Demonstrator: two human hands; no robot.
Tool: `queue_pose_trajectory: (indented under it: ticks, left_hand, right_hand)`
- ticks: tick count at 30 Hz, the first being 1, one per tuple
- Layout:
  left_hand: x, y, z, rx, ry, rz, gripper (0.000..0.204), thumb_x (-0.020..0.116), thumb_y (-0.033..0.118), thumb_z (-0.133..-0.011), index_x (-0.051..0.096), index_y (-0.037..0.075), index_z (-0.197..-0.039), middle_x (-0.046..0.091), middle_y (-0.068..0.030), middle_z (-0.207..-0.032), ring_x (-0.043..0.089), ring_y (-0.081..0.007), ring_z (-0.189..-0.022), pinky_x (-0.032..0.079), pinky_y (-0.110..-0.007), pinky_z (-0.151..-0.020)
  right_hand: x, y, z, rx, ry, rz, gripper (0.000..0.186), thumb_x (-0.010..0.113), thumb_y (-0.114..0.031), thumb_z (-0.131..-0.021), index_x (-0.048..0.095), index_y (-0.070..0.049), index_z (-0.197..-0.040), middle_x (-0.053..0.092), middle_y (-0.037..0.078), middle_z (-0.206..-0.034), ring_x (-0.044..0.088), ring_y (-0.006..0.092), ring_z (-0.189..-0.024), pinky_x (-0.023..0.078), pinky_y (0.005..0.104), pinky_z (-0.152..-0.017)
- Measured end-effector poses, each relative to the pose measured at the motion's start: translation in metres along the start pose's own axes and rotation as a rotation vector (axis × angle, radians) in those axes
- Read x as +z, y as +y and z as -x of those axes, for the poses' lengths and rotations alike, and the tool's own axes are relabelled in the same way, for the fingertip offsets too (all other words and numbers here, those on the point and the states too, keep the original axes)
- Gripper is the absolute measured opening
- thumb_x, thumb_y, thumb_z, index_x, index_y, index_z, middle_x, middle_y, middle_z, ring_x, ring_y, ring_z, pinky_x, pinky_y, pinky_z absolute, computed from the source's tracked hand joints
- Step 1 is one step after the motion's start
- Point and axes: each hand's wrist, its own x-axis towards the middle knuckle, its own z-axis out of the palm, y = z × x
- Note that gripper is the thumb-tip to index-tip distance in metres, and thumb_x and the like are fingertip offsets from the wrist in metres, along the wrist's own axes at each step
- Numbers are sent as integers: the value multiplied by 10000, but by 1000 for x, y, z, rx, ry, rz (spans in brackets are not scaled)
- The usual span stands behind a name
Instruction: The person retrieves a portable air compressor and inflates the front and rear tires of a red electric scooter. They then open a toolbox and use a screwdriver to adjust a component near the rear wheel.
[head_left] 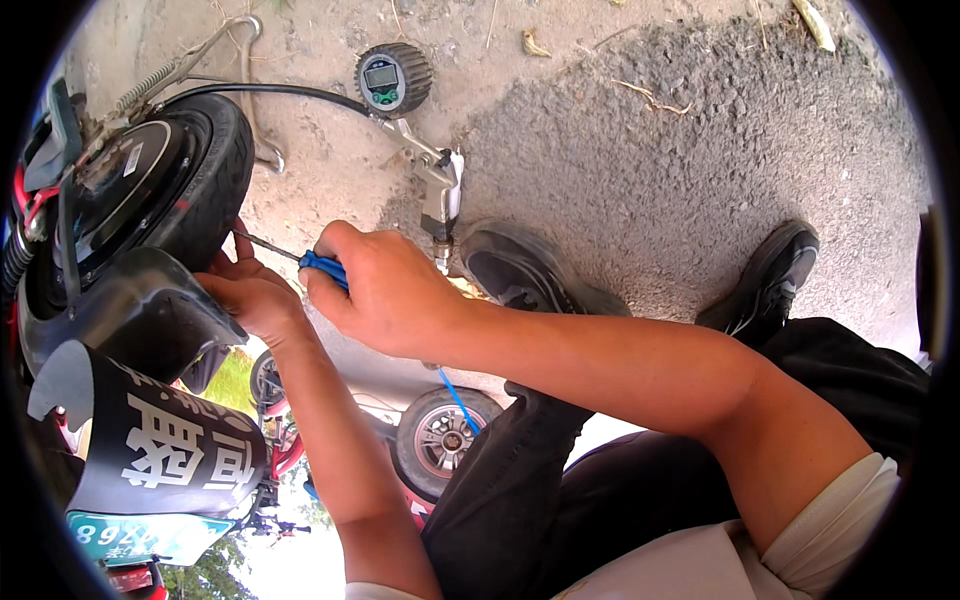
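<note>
Leftmost, well out from both hands: black scooter mudguard (pixel 150 440) with white lettering, a green plate (pixel 130 538) below it. Above that, rear wheel (pixel 140 190) with black tyre and hub, a coil spring (pixel 140 88) and bare metal stand (pixel 245 80) at its upper edge. Pressed against the tyre's lower rim, left hand (pixel 255 300), fingers curled and tucked against the rubber beside the mudguard edge; nothing clearly gripped, fingertips hidden, so cannot tell whether anything small sits between them. Just right of it and touching knuckle to knuckle, right hand (pixel 385 290), closed in a firm fist around the blue handle of a screwdriver (pixel 300 258). Slim metal shaft running up and left from that fist, passing over the left hand's fingers, tip meeting the tyre at the rim. Above the right hand, well apart, a round tyre pressure gauge (pixel 393 78) with a grey ribbed ring and small screen, lying on the sandy ground; black hose (pixel 270 92) leading left from it toward the wheel, metal trigger body (pixel 438 185) reaching down to just beyond the right knuckles. Right of the fist, along the forearm, two dark shoes (pixel 530 270) on rough asphalt (pixel 700 150), black trousers below.
</note>
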Motion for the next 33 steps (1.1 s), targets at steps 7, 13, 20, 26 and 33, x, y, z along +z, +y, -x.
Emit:
queue_pose_trajectory:
  ticks: [7,13,20,26,33]
  left_hand:
    - [1,1,0,-24,51,41,473,442,399,-986,410,70,-1325,528,-171,-1241,562,-310,-1080,537,-526,-911]
    - [10,10,5,-112,76,-20,497,374,456,-1000,411,88,-1331,502,-127,-1302,525,-256,-1155,486,-441,-963]
    - [-11,2,0,-184,58,85,495,438,414,-976,396,116,-1369,415,-124,-1405,421,-348,-1275,389,-586,-1053]
    - [-13,1,-1,-149,10,116,474,436,392,-980,412,95,-1348,427,-134,-1378,421,-349,-1262,389,-585,-1045]
    - [-10,3,0,-170,63,190,394,438,310,-1003,462,38,-1287,497,-186,-1273,511,-338,-1172,475,-544,-993]
  right_hand:
    - [3,-2,-1,23,-5,-24,282,584,-219,-838,518,56,-842,606,269,-688,604,457,-665,469,527,-636]
    - [10,-4,0,51,38,-91,262,615,-192,-837,571,64,-866,602,251,-648,611,407,-590,471,451,-570]
    - [24,-12,-2,166,-23,-331,304,594,-218,-858,586,77,-787,580,222,-597,588,284,-537,446,405,-537]
    - [27,-12,-5,139,-13,-311,318,586,-227,-864,582,69,-748,569,237,-594,586,342,-552,444,419,-542]
    - [30,-7,-10,73,20,-226,324,582,-214,-864,568,82,-732,558,257,-597,555,375,-506,450,417,-531]
